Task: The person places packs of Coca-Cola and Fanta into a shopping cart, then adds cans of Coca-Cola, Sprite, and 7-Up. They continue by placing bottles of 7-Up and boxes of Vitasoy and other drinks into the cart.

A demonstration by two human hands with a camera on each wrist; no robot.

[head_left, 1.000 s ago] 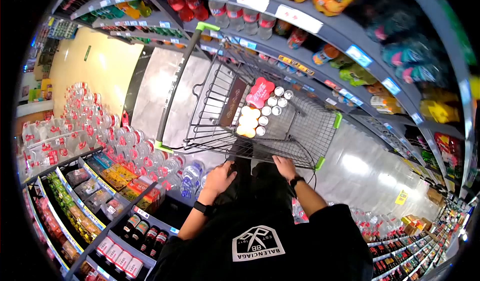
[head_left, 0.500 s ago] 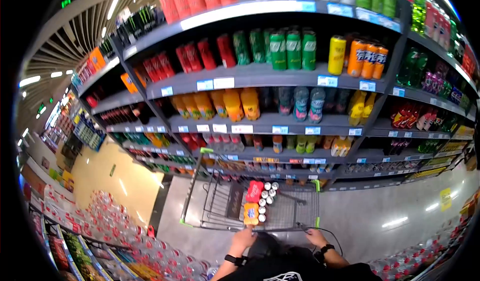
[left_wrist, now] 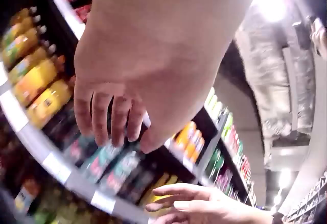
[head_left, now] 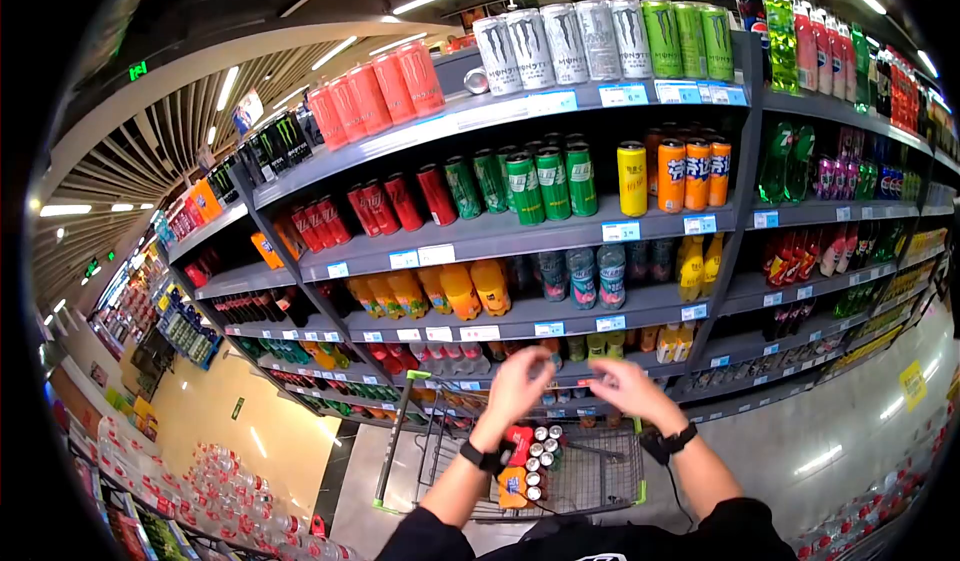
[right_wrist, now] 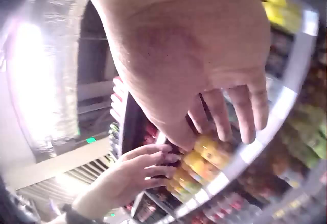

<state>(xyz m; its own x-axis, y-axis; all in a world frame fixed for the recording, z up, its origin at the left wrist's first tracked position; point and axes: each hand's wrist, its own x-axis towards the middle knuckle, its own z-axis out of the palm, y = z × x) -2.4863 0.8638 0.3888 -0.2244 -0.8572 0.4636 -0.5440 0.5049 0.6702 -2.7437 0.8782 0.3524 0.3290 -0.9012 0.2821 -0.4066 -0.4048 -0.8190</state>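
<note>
Both hands are raised side by side over the shopping cart [head_left: 590,481], in front of the shelves, and hold nothing. My left hand [head_left: 518,389] has its fingers loosely bent toward the right hand [head_left: 637,393], with a gap between the two. In the left wrist view the left fingers [left_wrist: 101,117] hang apart, with bottles behind them. The right wrist view shows the right fingers [right_wrist: 219,114] spread and relaxed. Inside the cart sit a red pack [head_left: 518,443], an orange pack [head_left: 512,489] and several cans [head_left: 535,466] with silvery tops.
Ahead, the shelving carries green cans [head_left: 550,183], orange drink bottles [head_left: 460,289] and, on top, white Monster cans [head_left: 525,49]. Clear bottles with red caps [head_left: 225,481] are massed at lower left. A yellow floor sign [head_left: 912,385] is at right.
The head view has tilted up from the cart to the shelves. Both hands have risen from low beside the cart's near side to in front of the lower shelves.
</note>
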